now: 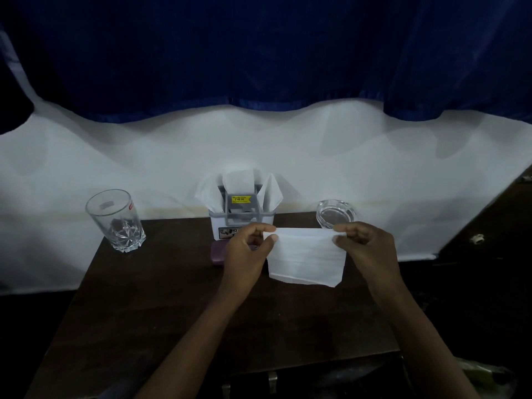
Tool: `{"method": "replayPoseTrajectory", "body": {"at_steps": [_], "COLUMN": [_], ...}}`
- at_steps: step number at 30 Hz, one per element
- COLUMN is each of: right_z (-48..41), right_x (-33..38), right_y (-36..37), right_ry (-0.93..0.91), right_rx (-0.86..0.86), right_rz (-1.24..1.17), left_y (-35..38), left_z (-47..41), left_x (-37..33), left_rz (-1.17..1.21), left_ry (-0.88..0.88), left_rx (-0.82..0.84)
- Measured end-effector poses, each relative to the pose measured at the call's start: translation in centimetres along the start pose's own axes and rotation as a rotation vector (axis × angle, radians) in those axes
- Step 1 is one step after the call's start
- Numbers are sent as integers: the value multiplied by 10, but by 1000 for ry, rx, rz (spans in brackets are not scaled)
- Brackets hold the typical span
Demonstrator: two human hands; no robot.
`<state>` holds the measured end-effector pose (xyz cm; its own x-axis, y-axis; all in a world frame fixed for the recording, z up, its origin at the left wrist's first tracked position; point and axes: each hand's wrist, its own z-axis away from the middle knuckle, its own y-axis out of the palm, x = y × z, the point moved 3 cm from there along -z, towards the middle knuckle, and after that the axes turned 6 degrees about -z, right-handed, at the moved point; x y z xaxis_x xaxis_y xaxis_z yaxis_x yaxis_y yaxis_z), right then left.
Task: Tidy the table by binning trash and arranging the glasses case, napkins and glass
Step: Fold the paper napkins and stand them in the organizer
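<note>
Napkin pinched up above the surface [144,312]
Left hand [247,249] and right hand [365,243] each pinch a top corner of the napkin [306,257] near the far edge. The holder [241,214] is stocked and the glass [115,220] stands at the far left corner (glasses case [216,253] half hidden), so arranging seems unfinished.

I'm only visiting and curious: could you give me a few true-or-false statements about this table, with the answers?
1. The left hand and right hand each pinch a top corner of the white napkin. True.
2. The drinking glass lies on its side. False: it stands upright at the far left corner of the table.
3. The holder already has napkins standing in it. True.
4. The glass ashtray sits left of the holder. False: it is to its right.
5. The purple glasses case is partly hidden by the left hand. True.
</note>
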<state>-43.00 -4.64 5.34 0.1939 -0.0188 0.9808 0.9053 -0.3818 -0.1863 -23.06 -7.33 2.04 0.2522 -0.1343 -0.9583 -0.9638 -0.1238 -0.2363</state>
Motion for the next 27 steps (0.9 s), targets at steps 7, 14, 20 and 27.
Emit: {"method": "replayPoseTrajectory", "body": {"at_steps": [7, 14, 20, 27], "right_z": [-1, -3, -3, 10], "right_x": [0, -1, 1, 16], "right_y": [-4, -3, -2, 14], "right_ry": [-13, -58, -94, -136], "right_rx": [-65, -66, -28, 289], "right_rz": [-85, 27, 62, 29], "left_y": [-2, -1, 2, 21], "left_z": [-5, -4, -5, 13], "left_x": [5, 10, 14, -2], "left_rz": [49, -33, -90, -157], "left_ry": [-54, -92, -104, 93], "left_rx": [-14, 11, 1, 481]}}
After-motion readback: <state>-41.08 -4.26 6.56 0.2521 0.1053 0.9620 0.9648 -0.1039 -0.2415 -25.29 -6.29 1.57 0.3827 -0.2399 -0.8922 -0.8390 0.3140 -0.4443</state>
